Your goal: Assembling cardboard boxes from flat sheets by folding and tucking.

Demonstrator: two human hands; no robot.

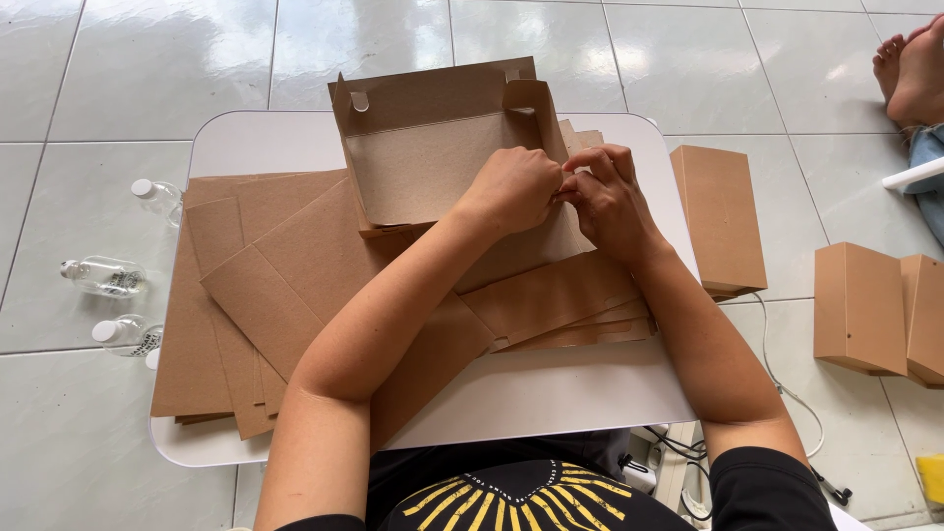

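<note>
A half-folded cardboard box (433, 147) is held at the far middle of the white table (551, 393), directly under and ahead of both hands. The left hand (511, 187) is closed in a pinching grip on the box's right-hand edge, and the right hand (608, 202) is closed on the same edge just beside it — fingertips of the two hands are touching. The rest of the box is spread to the left of the hands and away from the person.

The box is seen as plain brown card, its back wall and left wall raised, small tabs standing at the upper corners, and a paler, greyer inner face turned towards the camera. It is rested on a loose heap of flat cardboard sheets (265, 285) by which most of the table is covered.

Three small clear bottles (108, 277) with white caps are laid on the tiled floor (98, 69) left of the table. Finished brown boxes (723, 221) are set on the floor to the right — near another person's bare foot (914, 69).
</note>
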